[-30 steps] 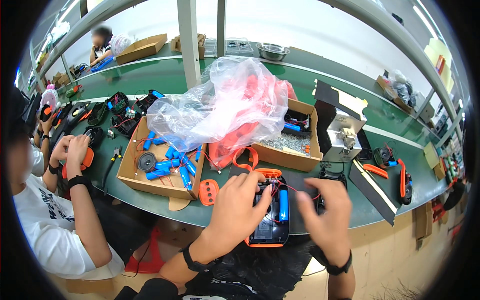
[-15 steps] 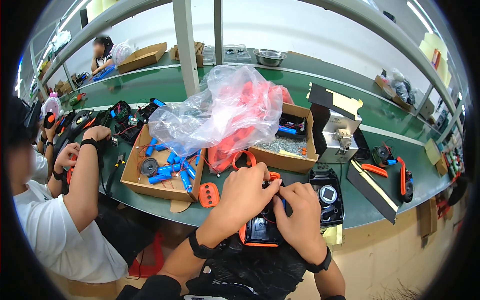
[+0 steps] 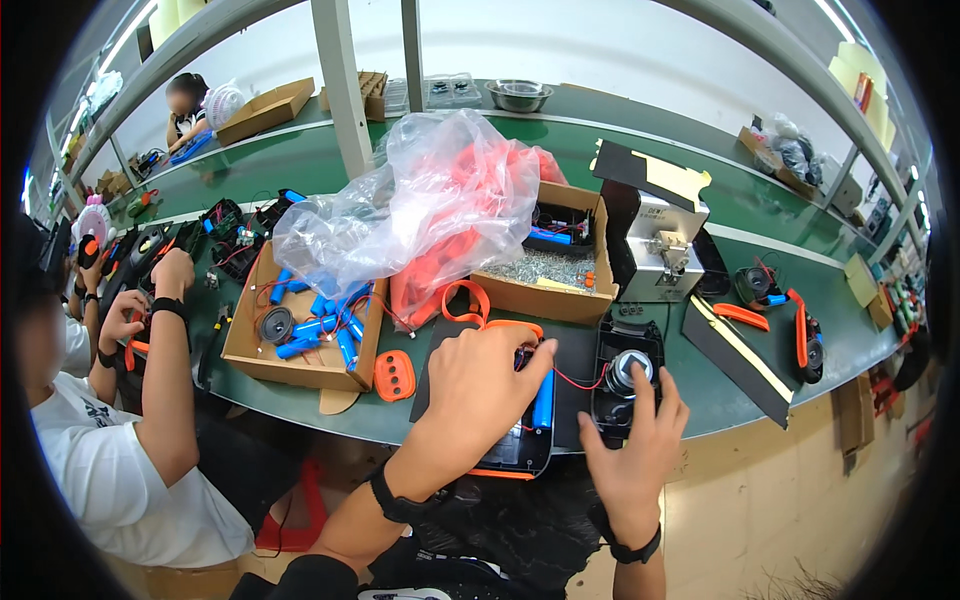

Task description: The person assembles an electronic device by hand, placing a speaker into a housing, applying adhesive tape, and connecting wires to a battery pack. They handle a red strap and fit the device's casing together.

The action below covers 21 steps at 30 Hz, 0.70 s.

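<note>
My left hand [image 3: 488, 382] is closed over the upper part of a black housing with an orange rim [image 3: 515, 462], covering much of its inside. A blue cylindrical battery [image 3: 542, 402] lies along the right side of that housing. My right hand [image 3: 640, 445] is spread open with nothing in its grip. Its fingertips are over a second black housing half [image 3: 608, 412], close by a round silver part [image 3: 629, 370]; whether they touch it I cannot tell. A red wire [image 3: 580, 385] runs between the two housings.
A cardboard box of blue batteries [image 3: 245, 362] stands left, beside an orange plate with holes [image 3: 394, 376]. Clear plastic bags [image 3: 440, 180] bulge over it and a box of screws [image 3: 600, 235]. Right of these are a metal fixture [image 3: 655, 270] and a black board [image 3: 735, 360]. A co-worker [image 3: 130, 440] sits left.
My right hand has left the orange-rimmed housing and moved right to the other half, its fingers spreading. The red wire now shows stretched between them. The whole view has shifted slightly.
</note>
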Tool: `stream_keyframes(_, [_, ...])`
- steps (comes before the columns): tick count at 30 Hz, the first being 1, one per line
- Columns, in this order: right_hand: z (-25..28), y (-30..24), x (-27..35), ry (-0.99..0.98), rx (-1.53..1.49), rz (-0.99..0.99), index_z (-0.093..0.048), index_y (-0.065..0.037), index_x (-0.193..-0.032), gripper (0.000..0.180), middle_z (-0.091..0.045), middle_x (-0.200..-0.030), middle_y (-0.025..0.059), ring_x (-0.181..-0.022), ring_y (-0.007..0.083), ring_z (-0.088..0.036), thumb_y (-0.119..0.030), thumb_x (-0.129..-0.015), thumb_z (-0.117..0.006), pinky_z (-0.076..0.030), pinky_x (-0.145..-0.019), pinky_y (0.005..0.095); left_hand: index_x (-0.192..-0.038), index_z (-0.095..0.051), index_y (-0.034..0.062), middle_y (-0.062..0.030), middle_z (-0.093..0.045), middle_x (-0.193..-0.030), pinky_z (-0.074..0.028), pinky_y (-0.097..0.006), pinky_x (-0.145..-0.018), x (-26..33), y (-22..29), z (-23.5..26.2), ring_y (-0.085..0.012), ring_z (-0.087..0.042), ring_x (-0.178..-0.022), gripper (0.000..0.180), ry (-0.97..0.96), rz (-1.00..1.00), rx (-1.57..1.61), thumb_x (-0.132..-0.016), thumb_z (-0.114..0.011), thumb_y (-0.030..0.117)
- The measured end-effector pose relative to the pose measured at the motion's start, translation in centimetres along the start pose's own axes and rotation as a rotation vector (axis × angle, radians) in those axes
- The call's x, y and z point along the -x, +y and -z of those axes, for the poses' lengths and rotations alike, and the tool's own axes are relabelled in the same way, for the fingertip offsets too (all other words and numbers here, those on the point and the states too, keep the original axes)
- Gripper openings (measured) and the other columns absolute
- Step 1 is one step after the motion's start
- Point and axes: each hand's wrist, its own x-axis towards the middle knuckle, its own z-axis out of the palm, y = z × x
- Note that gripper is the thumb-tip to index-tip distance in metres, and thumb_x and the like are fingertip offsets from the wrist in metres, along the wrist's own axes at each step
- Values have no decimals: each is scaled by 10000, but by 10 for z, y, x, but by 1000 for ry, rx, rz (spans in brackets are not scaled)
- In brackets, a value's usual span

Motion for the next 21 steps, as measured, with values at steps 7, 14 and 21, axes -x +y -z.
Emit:
stream_keyframes(7, [3, -13, 12, 15, 5, 51, -601, -63, -1389, 764, -440, -1482, 306, -1292, 505, -446, -205, -701, -900, -411, -1047, 565, -1048, -756, 111, -135, -729, -754, -551, -446, -642, 2, 1, -11, -335, -722, -688, 254, -10, 19, -128, -807, -759, 192])
stream_keyframes(14, [-7, -6, 8, 98, -139, 21, -687, -67, -1244, 641, -468, -1462, 287, -1296, 479, -503, -184, -651, -902, -434, -1049, 547, -1057, -736, 32, -127, -710, -802, -535, -365, -611, 5, -14, -20, -240, -704, -665, 243, 72, -112, 171, -814, -730, 36])
stream_keyframes(21, [-6, -13, 25, 112, -87, -19, -656, -66, -1284, 682, -429, -1488, 298, -1346, 500, -440, -171, -653, -891, -395, -1073, 580, -1059, -744, 12, -67, -686, -878, -424, -261, -592, -13, -34, -3, -102, -516, -639, 170, -164, -227, 442, -905, -688, -34])
